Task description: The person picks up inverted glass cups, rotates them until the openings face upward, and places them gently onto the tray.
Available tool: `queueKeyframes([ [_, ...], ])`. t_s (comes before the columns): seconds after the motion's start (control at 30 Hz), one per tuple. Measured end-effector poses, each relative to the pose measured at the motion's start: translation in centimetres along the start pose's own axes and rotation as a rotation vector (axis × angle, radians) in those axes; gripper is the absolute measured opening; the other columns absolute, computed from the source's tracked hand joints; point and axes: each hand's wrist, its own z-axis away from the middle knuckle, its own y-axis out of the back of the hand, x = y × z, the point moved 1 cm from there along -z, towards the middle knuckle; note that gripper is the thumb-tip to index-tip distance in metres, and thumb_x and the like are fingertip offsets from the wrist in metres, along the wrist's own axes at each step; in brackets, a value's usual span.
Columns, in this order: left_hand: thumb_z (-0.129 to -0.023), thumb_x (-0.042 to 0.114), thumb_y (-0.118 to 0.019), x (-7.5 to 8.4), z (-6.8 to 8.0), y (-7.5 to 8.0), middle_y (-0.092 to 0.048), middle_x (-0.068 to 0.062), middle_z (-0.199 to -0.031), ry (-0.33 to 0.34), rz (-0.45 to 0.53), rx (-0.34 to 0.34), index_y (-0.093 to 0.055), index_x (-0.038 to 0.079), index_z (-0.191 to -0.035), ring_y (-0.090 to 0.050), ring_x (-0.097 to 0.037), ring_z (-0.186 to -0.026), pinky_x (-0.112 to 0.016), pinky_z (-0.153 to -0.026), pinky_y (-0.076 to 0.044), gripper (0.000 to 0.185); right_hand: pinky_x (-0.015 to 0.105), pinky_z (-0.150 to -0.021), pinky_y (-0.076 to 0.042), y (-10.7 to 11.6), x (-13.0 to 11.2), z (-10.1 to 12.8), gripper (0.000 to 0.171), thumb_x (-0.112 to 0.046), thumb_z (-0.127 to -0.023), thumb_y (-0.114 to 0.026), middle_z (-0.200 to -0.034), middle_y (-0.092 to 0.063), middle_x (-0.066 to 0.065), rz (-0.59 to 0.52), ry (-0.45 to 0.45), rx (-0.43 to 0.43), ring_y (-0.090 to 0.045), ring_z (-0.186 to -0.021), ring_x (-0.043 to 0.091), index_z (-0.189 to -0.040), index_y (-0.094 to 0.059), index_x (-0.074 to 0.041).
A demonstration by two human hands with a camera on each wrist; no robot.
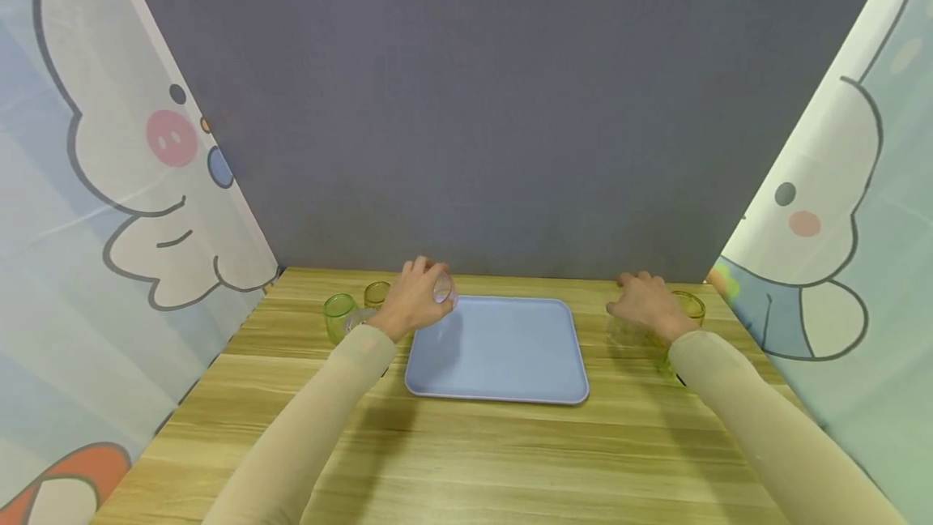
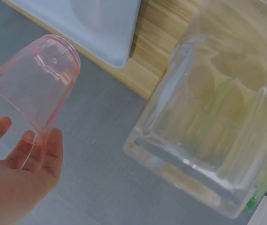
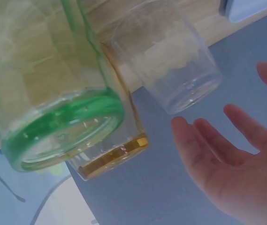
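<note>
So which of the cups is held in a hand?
The pink cup: the left hand grips it above the tray's far left corner. The green, yellow and clear cups all stand on the table, unheld.

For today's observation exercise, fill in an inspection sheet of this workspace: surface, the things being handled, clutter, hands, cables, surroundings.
Surface: wooden table with a blue tray lying flat at its middle.
Things handled: pink cup, lifted at the tray's far left corner; clear cup standing on the table beside the right hand.
Clutter: left of the tray a green cup, a yellow cup and a clear cup between them; by the right hand another yellow cup and a green cup.
Hands: left hand grips the pink cup; right hand open, close to the clear cup, holding nothing.
Cables: nothing seen.
Surroundings: grey back wall; cartoon-print curtains on both sides.
</note>
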Motion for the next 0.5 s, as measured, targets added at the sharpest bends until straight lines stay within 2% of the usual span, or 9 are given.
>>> queueKeyframes([
  [0.33, -0.088, 0.033, -0.072, -0.7, -0.3, -1.3, -0.052, -0.017, -0.133, -0.014, -0.052, -0.029, -0.057, 0.010, -0.140, -0.050, -0.037, -0.118, -0.055, -0.094, -0.048, 0.059, 0.075, -0.088, -0.042, -0.8, 0.8, -0.1, 0.065, -0.029, -0.090, -0.062, -0.137, -0.044, 0.040, -0.004, 0.003, -0.033, -0.039, -0.124, 0.063, -0.141, -0.050, 0.009],
  [0.5, -0.088, 0.033, -0.073, -0.6, -0.4, -1.6, -0.051, -0.018, -0.135, -0.002, -0.061, -0.050, -0.056, 0.010, -0.142, -0.048, -0.039, -0.122, -0.059, -0.095, -0.047, 0.061, 0.074, -0.091, -0.041, -1.1, 1.1, -0.2, 0.061, -0.026, -0.090, -0.062, -0.136, -0.046, 0.040, -0.006, 0.025, -0.023, -0.040, -0.123, 0.063, -0.139, -0.051, 0.010],
])
